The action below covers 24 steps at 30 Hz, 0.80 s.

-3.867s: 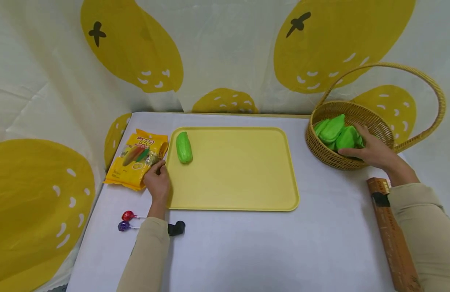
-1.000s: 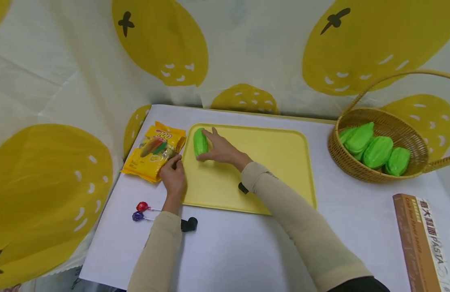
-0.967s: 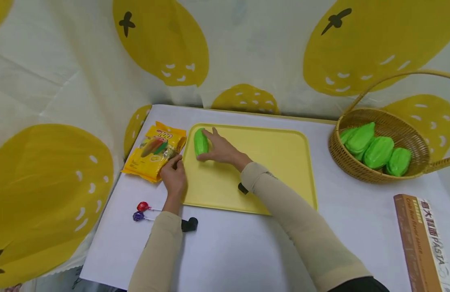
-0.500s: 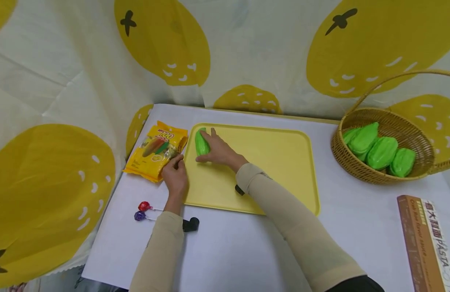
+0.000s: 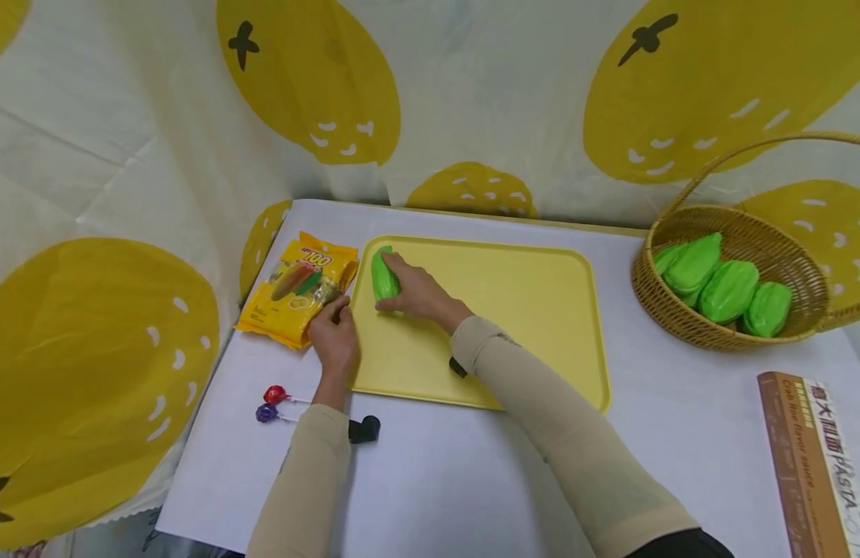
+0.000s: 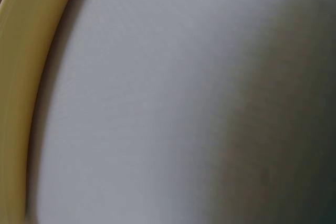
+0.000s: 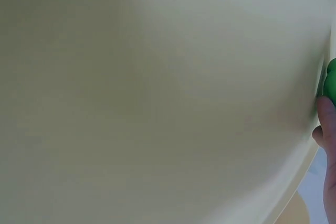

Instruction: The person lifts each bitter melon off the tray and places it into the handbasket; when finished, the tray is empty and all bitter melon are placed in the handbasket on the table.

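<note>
At the back left of the yellow tray (image 5: pixel 472 325) lies a long green ridged fruit (image 5: pixel 384 277). My right hand (image 5: pixel 419 291) grips it, thumb at its near end and fingers over its right side. The right wrist view catches only part of the fruit (image 7: pixel 331 80) and a finger at its edge. My left hand (image 5: pixel 335 341) lies beside the tray's left rim, fingers curled, next to a yellow candy bag (image 5: pixel 297 291). I cannot tell whether those fingers hold the rim or the bag. In the left wrist view, the tray rim (image 6: pixel 31 77) curves along the left side.
A wicker basket (image 5: pixel 681 322) with a tall handle stands at the back right and holds several more green fruits (image 5: pixel 730 291). A pasta box (image 5: pixel 806 457) lies in front of it. Two lollipops, one red (image 5: pixel 275 394) and one purple (image 5: pixel 266 413), lie left of the left wrist.
Since the oldest frame my right hand has left the basket and come over to the fruit on the tray. Its raised finger has now folded down onto the fruit. The left hand keeps its place.
</note>
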Available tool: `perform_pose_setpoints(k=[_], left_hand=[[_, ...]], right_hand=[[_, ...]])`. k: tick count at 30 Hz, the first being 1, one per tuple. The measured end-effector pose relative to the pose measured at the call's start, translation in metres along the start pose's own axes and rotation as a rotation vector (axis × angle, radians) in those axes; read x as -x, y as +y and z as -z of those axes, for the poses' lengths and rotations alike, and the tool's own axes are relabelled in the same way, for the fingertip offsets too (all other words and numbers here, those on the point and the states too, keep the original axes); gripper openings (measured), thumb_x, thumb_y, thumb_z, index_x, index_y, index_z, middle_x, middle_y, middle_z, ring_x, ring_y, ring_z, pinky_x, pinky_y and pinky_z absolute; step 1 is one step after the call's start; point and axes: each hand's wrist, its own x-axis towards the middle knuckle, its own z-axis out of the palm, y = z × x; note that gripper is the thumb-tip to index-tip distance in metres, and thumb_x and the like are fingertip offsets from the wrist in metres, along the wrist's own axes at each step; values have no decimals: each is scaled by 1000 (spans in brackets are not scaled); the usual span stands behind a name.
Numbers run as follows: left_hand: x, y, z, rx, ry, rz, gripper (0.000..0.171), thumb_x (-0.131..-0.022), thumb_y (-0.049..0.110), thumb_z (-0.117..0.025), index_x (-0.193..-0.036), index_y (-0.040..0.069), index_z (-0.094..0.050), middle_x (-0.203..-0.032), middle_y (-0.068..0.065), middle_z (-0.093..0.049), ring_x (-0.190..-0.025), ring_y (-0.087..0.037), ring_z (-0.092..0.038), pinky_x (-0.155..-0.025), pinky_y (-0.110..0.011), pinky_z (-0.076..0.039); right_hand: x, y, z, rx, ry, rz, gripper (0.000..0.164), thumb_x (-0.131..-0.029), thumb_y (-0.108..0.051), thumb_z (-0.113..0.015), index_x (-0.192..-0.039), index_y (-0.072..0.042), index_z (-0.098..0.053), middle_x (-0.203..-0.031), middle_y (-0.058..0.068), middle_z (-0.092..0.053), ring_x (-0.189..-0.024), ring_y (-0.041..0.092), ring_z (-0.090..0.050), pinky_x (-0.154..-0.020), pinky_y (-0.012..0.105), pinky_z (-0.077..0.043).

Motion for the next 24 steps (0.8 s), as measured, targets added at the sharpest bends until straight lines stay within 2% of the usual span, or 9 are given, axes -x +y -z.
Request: perform_pose_setpoints(k=[4,9,18,24], left_hand=[[0,0,0,6,4,-11,27,-102,6,-58,-123,1,-73,-125,-19,-72,-123,-30,-64,-108,-42,-52],[0,1,0,5,-4,0,27,-102,6,-57,-124,1,-72,-125,-19,-72,-122,-30,-64,-107,-43,-53],[1,1,1,-6,7,5,27,-102,7,-58,-124,2,-73,-126,-18,-72,-123,-30,-64,-109,-43,-51],[2,2,2,-14,7,-21,26,-101,6,-59,-123,0,-73,-125,-20,-72,-123,-32,-64,-109,-44,-51]], right_hand=[[3,0,2,8,15,14,101,-89,-35,-80,-165,-18,-16,-171,14,-19,-122,29,-55,-106,42,-48],[12,-1,8,-2,38,34,102,-88,-35,-81,-165,-17,-16,-171,15,-20,-131,31,-53,-111,44,-46],[45,3,20,-15,97,79,102,-88,-35,-80,-165,-17,-15,-171,17,-16,-141,33,-48,-115,47,-44],[71,9,38,-18,154,90,103,-89,-32,-80,-165,-17,-13,-172,15,-15,-136,31,-52,-110,46,-49]])
